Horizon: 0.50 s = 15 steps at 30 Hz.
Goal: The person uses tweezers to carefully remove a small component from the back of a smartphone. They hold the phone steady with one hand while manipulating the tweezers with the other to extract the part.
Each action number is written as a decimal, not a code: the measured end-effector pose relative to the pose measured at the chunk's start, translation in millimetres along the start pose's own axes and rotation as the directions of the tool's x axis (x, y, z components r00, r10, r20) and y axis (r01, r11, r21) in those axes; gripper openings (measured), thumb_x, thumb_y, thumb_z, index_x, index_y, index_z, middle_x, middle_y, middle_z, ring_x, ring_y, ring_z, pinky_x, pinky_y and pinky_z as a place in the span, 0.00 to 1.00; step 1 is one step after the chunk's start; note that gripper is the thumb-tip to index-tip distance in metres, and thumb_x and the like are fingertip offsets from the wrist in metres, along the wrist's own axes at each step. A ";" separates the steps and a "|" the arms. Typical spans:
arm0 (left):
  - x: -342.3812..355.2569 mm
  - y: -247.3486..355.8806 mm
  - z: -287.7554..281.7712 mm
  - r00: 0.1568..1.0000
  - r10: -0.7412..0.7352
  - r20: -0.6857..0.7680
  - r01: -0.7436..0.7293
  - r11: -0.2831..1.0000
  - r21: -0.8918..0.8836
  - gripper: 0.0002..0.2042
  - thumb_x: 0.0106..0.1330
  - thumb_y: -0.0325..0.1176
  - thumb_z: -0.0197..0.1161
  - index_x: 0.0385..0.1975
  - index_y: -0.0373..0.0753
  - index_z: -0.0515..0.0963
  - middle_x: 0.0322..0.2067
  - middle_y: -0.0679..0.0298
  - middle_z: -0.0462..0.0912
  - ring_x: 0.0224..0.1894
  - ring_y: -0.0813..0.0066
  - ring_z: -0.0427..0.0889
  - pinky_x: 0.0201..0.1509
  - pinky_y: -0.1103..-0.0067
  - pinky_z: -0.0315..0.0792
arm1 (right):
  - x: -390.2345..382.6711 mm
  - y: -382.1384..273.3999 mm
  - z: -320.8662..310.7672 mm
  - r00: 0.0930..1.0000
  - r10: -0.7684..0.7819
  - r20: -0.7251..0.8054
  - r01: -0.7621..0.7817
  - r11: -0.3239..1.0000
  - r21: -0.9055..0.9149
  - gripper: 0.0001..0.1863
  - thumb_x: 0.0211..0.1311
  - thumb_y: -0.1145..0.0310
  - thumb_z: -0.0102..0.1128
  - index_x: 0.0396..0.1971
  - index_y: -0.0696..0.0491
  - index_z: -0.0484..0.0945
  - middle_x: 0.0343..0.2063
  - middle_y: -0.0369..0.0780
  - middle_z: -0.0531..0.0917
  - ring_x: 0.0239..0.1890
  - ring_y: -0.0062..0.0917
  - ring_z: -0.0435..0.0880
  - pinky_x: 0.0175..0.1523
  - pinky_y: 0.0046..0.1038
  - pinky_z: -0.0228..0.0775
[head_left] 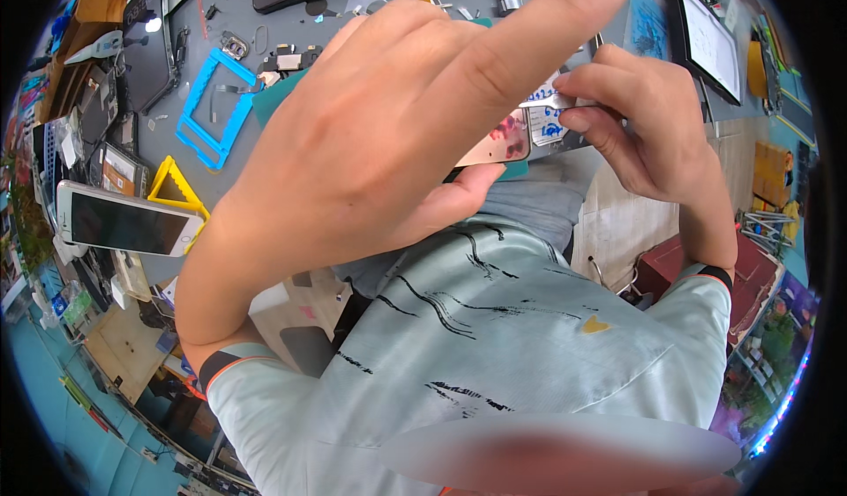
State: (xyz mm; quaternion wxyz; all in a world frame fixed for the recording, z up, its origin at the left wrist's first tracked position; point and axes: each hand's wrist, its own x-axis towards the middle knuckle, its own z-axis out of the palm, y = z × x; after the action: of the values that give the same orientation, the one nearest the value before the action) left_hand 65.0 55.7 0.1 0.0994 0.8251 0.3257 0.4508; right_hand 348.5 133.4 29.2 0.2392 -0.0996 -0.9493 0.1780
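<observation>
Head view shows your left hand (371, 134) gripping the phone (499, 139) from the side, above the grey bench (265, 6), while your right hand (648, 121) pinches a thin film strip (549, 99) at its top edge. Peel slowly and keep the phone steady.

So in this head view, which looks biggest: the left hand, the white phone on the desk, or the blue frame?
1. Left hand, by far, though it is nearest the camera.
2. White phone.
3. Blue frame, close in size to the phone, so that order is unsure.
</observation>
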 end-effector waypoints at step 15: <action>1.5 1.9 3.3 0.999 0.017 -0.030 -0.017 1.000 0.003 0.53 0.50 0.21 0.76 0.85 0.46 0.69 0.35 0.63 0.80 0.40 0.57 0.79 0.50 0.63 0.76 | 19.1 -1.4 -2.5 0.995 0.054 0.085 -0.041 0.988 -0.150 0.13 0.67 0.76 0.77 0.50 0.58 0.89 0.41 0.45 0.89 0.33 0.41 0.88 0.34 0.38 0.77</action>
State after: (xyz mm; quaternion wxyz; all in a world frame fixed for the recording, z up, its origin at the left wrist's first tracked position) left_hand 69.0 55.6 0.1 0.0895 0.8211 0.3208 0.4635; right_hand 333.0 138.2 39.8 0.1845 -0.1318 -0.9669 0.1168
